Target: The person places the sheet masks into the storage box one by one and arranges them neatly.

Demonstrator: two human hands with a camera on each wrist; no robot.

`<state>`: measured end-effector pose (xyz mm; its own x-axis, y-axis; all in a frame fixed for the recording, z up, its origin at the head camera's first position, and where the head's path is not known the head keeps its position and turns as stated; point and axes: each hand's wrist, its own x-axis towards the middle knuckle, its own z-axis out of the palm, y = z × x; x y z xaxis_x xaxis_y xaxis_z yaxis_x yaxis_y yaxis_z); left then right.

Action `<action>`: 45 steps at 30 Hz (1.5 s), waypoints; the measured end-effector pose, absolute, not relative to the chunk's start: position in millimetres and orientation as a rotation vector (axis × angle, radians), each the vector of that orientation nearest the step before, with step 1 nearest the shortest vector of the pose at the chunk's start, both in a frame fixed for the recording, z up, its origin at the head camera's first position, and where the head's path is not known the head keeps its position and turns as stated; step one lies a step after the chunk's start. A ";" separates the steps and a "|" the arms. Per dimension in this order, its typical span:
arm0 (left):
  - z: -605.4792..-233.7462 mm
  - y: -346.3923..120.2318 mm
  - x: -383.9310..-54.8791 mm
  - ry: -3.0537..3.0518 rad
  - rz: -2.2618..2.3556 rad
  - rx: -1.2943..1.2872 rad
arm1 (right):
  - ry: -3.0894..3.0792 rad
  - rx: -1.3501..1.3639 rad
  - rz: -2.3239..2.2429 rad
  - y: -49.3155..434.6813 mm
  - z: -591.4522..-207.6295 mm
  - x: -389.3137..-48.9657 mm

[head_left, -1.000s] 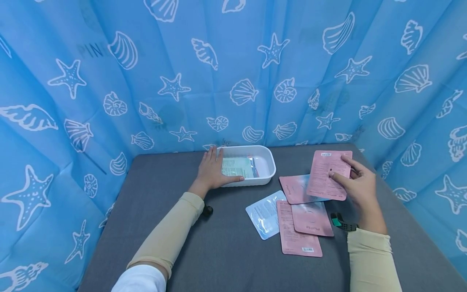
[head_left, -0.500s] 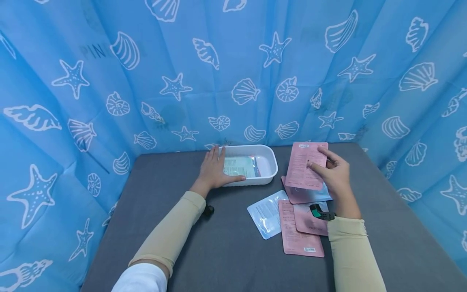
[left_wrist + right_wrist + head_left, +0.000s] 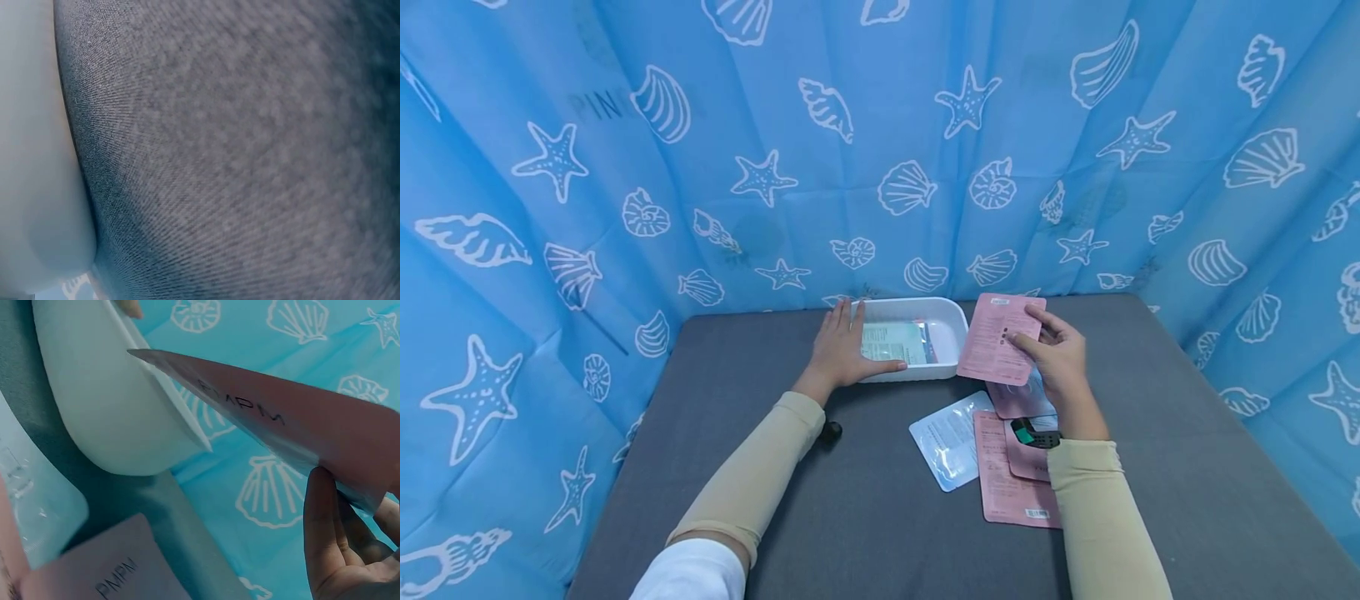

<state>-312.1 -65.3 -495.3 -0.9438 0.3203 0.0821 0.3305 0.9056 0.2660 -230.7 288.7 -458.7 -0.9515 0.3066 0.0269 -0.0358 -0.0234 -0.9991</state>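
A pink sachet (image 3: 996, 346), a flat mask packet with small print, is pinched between the thumb and fingers of my right hand (image 3: 1056, 358). It is raised beside the right end of a white tub (image 3: 951, 333); in the right wrist view the sachet (image 3: 294, 419) shows PMPM lettering above the tub's rim (image 3: 181, 425). My left hand (image 3: 842, 350) rests on the tub's left end, fingers straight over the far rim and thumb along the near rim. Inside the tub lies a pale green packet (image 3: 891, 342). The left wrist view shows only the tub wall (image 3: 37, 156) and grey cloth.
More packets lie overlapping on the grey table (image 3: 865, 517): a light blue one (image 3: 951, 442), a pink one with a barcode (image 3: 1011, 492), and other pink ones (image 3: 1018, 400) partly under my right arm. A blue shell-print curtain (image 3: 850, 167) hangs behind the table.
My right hand has carried the pink sachet leftward from over the packets to the tub's right end. The left hand has stayed on the tub.
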 end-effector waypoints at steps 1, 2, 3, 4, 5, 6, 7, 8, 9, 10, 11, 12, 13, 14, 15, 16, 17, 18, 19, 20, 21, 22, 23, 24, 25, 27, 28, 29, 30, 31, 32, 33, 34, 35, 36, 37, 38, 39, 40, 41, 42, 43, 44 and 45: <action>-495.6 -65.2 -312.3 -3.030 -0.436 -0.516 | -2.013 -0.292 2.066 287.1 -460.5 -231.4; -496.3 -65.1 -312.7 -3.027 -0.439 -0.517 | -2.018 -0.304 2.062 285.5 -461.8 -231.9; -496.8 -64.9 -312.9 -3.024 -0.443 -0.517 | -2.024 -0.314 2.056 284.5 -463.5 -232.7; -497.3 -64.8 -313.2 -3.022 -0.444 -0.519 | -2.029 -0.322 2.049 283.2 -464.9 -233.2; -497.7 -64.7 -313.4 -3.019 -0.447 -0.521 | -2.034 -0.334 2.046 281.7 -465.8 -233.4; -498.4 -64.8 -313.7 -3.016 -0.446 -0.526 | -2.031 -0.348 2.051 280.4 -466.5 -233.3; -498.6 -65.0 -313.5 -3.012 -0.449 -0.529 | -2.028 -0.355 2.058 279.3 -467.3 -233.3; -498.9 -65.1 -313.4 -3.009 -0.448 -0.533 | -2.023 -0.361 2.066 278.3 -467.8 -233.3; -499.1 -65.2 -313.2 -3.009 -0.445 -0.533 | -2.018 -0.358 2.072 277.4 -468.6 -233.5; -499.3 -65.4 -312.9 -3.008 -0.443 -0.535 | -2.014 -0.356 2.081 276.0 -468.8 -233.2; -499.3 -65.6 -312.7 -3.005 -0.444 -0.536 | -2.018 -0.348 2.084 274.8 -469.3 -233.2; -499.4 -65.8 -312.3 -3.003 -0.444 -0.536 | -2.021 -0.341 2.086 274.0 -470.2 -233.6; -499.0 -65.8 -312.1 -3.002 -0.444 -0.533 | -2.045 -0.333 2.065 273.4 -471.4 -234.1; -499.1 -65.7 -312.1 -3.003 -0.443 -0.533 | -2.070 -0.323 2.047 272.6 -472.4 -234.5; -499.1 -65.5 -312.1 -3.000 -0.444 -0.532 | -2.101 -0.311 2.028 271.8 -473.6 -234.9; -499.0 -65.5 -312.1 -2.995 -0.446 -0.533 | -2.134 -0.300 2.007 270.8 -474.7 -235.2; -499.0 -65.4 -312.2 -2.990 -0.446 -0.535 | -2.173 -0.287 1.983 270.0 -476.0 -235.5; -499.0 -65.4 -312.1 -2.985 -0.446 -0.536 | -2.210 -0.276 1.961 269.1 -477.1 -235.6; -499.0 -65.3 -312.3 -2.981 -0.443 -0.537 | -2.255 -0.263 1.931 267.8 -477.9 -235.4; -499.1 -65.3 -312.3 -2.976 -0.446 -0.539 | -2.285 -0.248 1.925 266.4 -478.3 -234.8; -499.1 -65.3 -312.8 -2.974 -0.446 -0.541 | -2.312 -0.229 1.921 265.1 -478.8 -234.4; -499.1 -65.4 -312.9 -2.972 -0.446 -0.541 | -2.334 -0.207 1.925 263.7 -479.3 -233.8; -499.1 -65.5 -313.1 -2.972 -0.445 -0.540 | -2.352 -0.182 1.930 262.4 -479.4 -233.1; -499.1 -65.7 -313.3 -2.975 -0.445 -0.541 | -2.361 -0.160 1.939 261.3 -479.8 -232.5; -499.1 -65.9 -313.5 -2.977 -0.445 -0.540 | -2.367 -0.137 1.950 260.2 -480.1 -231.8; -499.1 -66.4 -314.0 -2.984 -0.441 -0.540 | -2.375 -0.094 1.975 258.4 -481.0 -231.0; -499.0 -66.7 -313.9 -2.982 -0.438 -0.539 | -2.383 -0.088 1.982 257.6 -481.3 -230.7; -498.8 -66.9 -314.1 -2.984 -0.436 -0.540 | -2.395 -0.084 1.980 256.8 -481.6 -230.8; -498.6 -67.1 -314.3 -2.982 -0.436 -0.541 | -2.412 -0.082 1.974 256.0 -481.8 -230.7; -498.3 -67.2 -314.5 -2.983 -0.439 -0.541 | -2.429 -0.084 1.971 255.3 -482.0 -230.9; -498.0 -67.3 -314.5 -2.984 -0.443 -0.543 | -2.449 -0.087 1.965 254.6 -481.9 -230.9; -497.4 -67.5 -314.5 -2.984 -0.450 -0.545 | -2.464 -0.089 1.962 254.0 -481.9 -230.9; -497.1 -67.4 -314.1 -2.984 -0.451 -0.543 | -2.476 -0.090 1.960 253.6 -482.2 -231.1; -496.9 -67.3 -314.2 -2.987 -0.452 -0.544 | -2.490 -0.088 1.952 253.4 -482.4 -231.1; -496.9 -67.3 -314.1 -2.990 -0.452 -0.545 | -2.503 -0.081 1.948 253.2 -482.6 -230.8; -496.5 -67.2 -313.8 -2.994 -0.452 -0.547 | -2.510 -0.081 1.946 253.3 -483.2 -230.9; -496.4 -67.1 -313.4 -2.994 -0.446 -0.546 | -2.520 -0.073 1.936 253.4 -483.8 -231.0; -496.4 -67.1 -313.2 -2.996 -0.440 -0.546 | -2.532 -0.062 1.925 253.4 -484.5 -230.9; -496.4 -67.0 -313.1 -2.995 -0.435 -0.547 | -2.547 -0.049 1.909 253.5 -485.3 -231.0; -496.4 -66.8 -313.4 -2.996 -0.433 -0.549 | -2.560 -0.040 1.897 253.3 -486.0 -230.9; -496.4 -66.8 -313.5 -2.999 -0.433 -0.551 | -2.573 -0.028 1.885 252.9 -486.5 -230.6; -496.2 -66.7 -313.5 -2.997 -0.431 -0.552 | -2.584 -0.013 1.871 252.2 -487.0 -230.2; -496.5 -66.6 -313.8 -2.994 -0.426 -0.553 | -2.598 0.003 1.857 251.5 -487.5 -229.6; -496.8 -66.6 -314.1 -2.996 -0.424 -0.556 | -2.604 0.016 1.849 250.5 -487.8 -228.9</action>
<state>-314.1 -66.6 -496.8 -0.9327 0.3424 0.1135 0.3604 0.8969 0.2563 -228.9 250.5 -487.8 -0.9986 -0.0386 -0.0368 0.0220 0.3301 -0.9437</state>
